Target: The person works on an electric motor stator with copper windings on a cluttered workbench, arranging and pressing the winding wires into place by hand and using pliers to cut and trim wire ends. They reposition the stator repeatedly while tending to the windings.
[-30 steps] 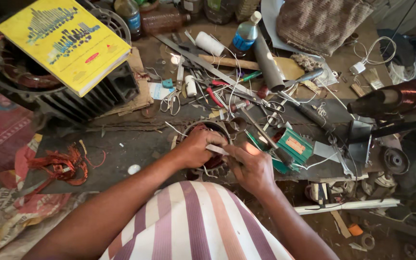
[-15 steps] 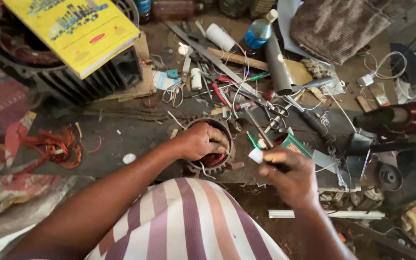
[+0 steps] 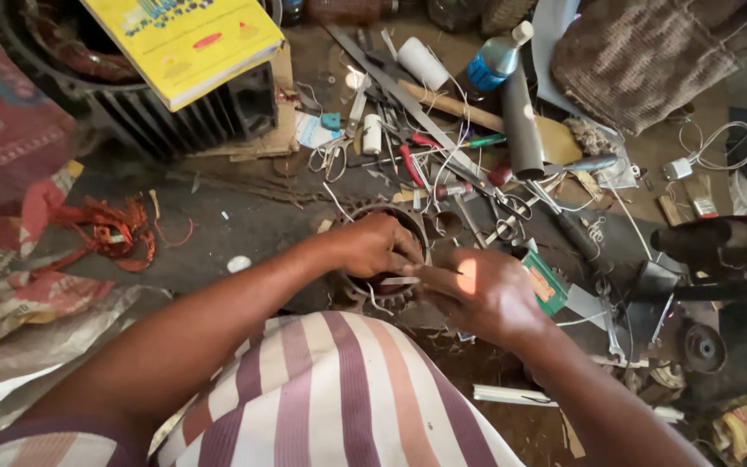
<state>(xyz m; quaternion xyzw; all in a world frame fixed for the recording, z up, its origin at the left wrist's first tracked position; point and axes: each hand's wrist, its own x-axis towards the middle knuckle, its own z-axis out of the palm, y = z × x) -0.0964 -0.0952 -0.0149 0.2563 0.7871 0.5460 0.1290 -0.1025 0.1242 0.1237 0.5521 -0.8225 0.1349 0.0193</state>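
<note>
Head view: round toothed stator (image 3: 386, 294), half-covered.

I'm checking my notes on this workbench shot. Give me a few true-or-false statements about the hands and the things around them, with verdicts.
1. Both hands meet at the round toothed motor core. True.
2. The left hand lies flat on the yellow book. False: it rests on the core's rim.
3. The right hand pinches a thin white strip. True.
4. The blue bottle lies beside the person's knee. False: it lies at the far side, among the tools.
</note>
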